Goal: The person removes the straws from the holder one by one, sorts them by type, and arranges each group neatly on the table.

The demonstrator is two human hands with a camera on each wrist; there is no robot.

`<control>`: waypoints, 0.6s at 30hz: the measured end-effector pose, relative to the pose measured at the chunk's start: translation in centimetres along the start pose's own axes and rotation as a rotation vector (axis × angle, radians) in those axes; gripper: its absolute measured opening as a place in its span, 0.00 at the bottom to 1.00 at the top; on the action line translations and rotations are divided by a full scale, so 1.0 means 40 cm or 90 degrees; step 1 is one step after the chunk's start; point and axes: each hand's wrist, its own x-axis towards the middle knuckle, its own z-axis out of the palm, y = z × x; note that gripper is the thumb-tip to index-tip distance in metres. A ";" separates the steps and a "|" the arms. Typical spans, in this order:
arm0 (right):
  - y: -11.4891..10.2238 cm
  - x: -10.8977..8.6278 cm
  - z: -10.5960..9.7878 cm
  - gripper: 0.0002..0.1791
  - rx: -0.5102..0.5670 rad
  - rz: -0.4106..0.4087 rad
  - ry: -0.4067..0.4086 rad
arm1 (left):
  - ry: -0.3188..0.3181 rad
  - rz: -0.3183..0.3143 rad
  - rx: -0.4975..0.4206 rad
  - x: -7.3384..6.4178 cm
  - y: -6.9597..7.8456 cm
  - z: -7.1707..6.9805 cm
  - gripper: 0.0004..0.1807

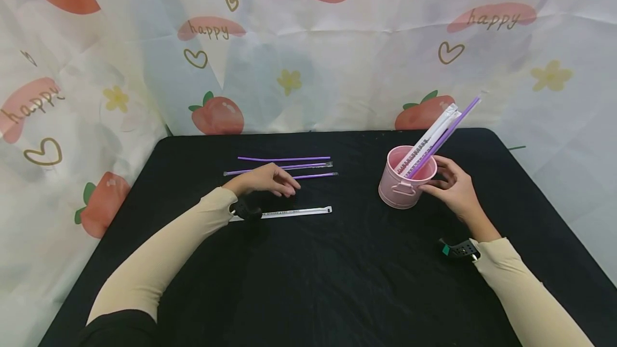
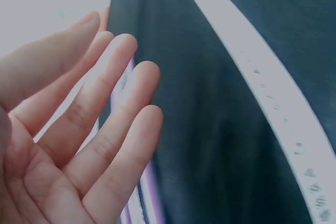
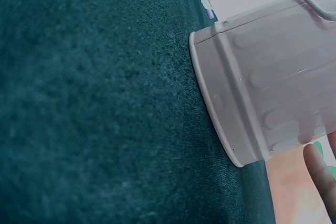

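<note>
In the head view my left hand [image 1: 270, 180] hovers over the left side of the table, palm bare and fingers loosely spread in the left wrist view. Beneath and behind it lie several purple straws [image 1: 284, 158], some in clear wrappers. Nearer my body, a straw in a white paper wrapper [image 1: 303, 212] lies partly behind the wrist strap. My right hand [image 1: 455, 186] holds the rim and side of a small pink bucket [image 1: 400, 191], thumb in front and fingers around the right side. White-wrapped straws [image 1: 429, 138] and a purple straw [image 1: 455, 125] lean out of the bucket.
A black cloth [image 1: 337, 283] covers the table. Behind and to the left hangs a pale curtain [image 1: 337, 68] printed with fruit, hearts and flowers. The bucket has a small folded handle [image 1: 404, 189] on its front.
</note>
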 end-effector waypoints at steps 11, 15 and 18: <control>-0.002 0.000 -0.001 0.37 -0.019 0.003 -0.002 | 0.085 0.106 -0.104 0.003 0.051 -0.031 0.20; -0.001 -0.001 -0.001 0.37 -0.019 0.003 -0.002 | 0.110 0.143 -0.135 0.011 0.077 -0.032 0.20; 0.000 -0.001 -0.001 0.37 -0.016 0.003 -0.002 | 0.123 0.164 -0.154 0.022 0.102 -0.032 0.20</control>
